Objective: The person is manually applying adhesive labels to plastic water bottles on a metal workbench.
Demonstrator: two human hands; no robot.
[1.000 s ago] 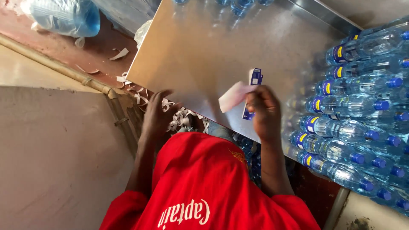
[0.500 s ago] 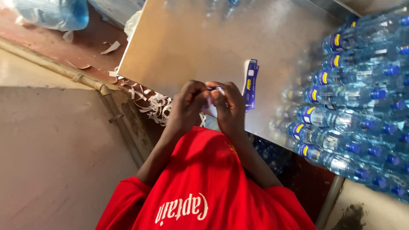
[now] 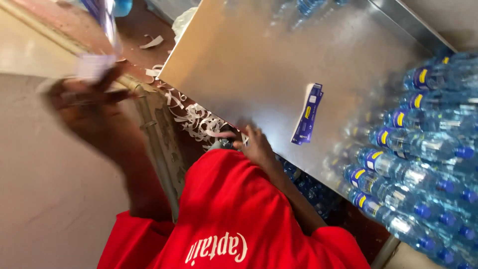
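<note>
- Left hand [image 3: 82,97] (blurred), raised left of the bench [image 3: 259,55], pinches a pale strip [image 3: 93,65].
- Right hand [image 3: 256,144] at the bench edge; grip indiscernible.
- Label stack [image 3: 307,113] lies just right of it; bottles [image 3: 418,144] crowd beyond.

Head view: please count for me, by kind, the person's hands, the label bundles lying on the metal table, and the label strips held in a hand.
Hands: 2, the left hand and the right hand
Label bundle lying on the metal table: 1
Label strip, blurred, held up by the left hand: 1
Total: 4
</note>
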